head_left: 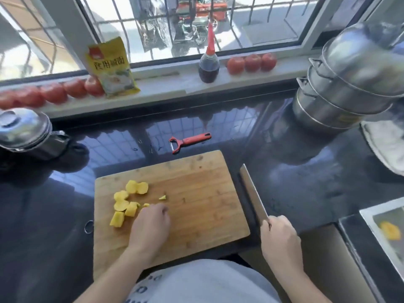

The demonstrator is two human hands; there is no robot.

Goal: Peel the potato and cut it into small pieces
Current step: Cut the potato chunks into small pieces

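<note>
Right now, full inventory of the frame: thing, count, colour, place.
potato pieces: about eight, yellow, left part of board
cutting board: one, wooden, counter centre
cleaver: one, steel, right of board
peeler: one, red, counter behind board
tomatoes: about eight, red, windowsill
packet: one, yellow, windowsill
sauce bottle: one, dark, red spout, windowsill
steamer pots: one stack, steel, right
pot lid: one, steel, left
left hand: on board by pieces
right hand: grips cleaver handle

I count about eight potato pieces (125, 204) at nine o'clock on my one cutting board (196, 193). One knife (253, 191), one peeler (188, 142). Seven tomatoes (251, 63) line twelve o'clock.
</note>
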